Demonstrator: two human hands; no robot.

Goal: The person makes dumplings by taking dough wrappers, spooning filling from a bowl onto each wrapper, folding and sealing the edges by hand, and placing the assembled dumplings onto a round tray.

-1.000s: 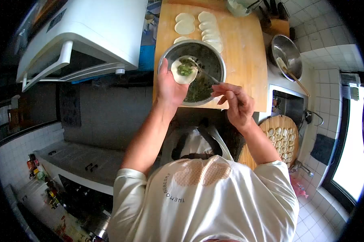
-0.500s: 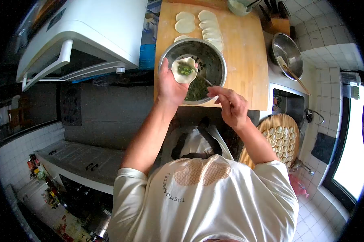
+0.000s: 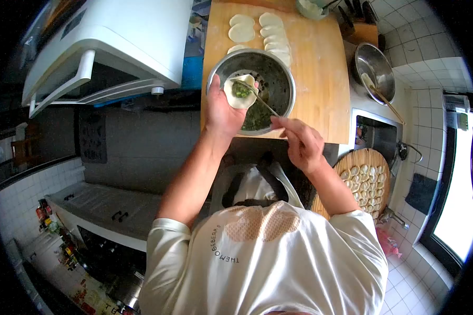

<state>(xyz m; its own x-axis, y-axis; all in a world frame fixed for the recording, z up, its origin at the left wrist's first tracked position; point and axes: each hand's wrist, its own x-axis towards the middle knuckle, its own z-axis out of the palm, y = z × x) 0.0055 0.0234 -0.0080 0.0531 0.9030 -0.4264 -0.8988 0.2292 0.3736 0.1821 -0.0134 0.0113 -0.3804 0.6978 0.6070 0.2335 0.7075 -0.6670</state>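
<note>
On my left hand (image 3: 223, 113) lies a round dumpling wrapper (image 3: 232, 101), cupped by the palm and fingers, with green chopped filling (image 3: 241, 91) in its middle. My right hand (image 3: 302, 139) pinches the handle of a thin metal spoon (image 3: 267, 106), whose far end reaches onto the filling in the wrapper. Beneath both sits a steel mixing bowl (image 3: 287, 79) with more green filling (image 3: 256, 116) at its near side. Behind the bowl, flat dumpling wrappers (image 3: 241, 32) lie in overlapping rows.
The bowl stands on a wooden board (image 3: 320, 79). To the right are a steel basin (image 3: 378, 65) with a wooden-handled utensil, a sink (image 3: 378, 131), and a round woven tray (image 3: 333, 197) of finished dumplings. A knife block (image 3: 359, 31) and a pale bowl (image 3: 311, 9) stand at the back.
The spoon has gone from the filling in the bowl up to the wrapper in my left hand. My left hand has stayed nearly still.
</note>
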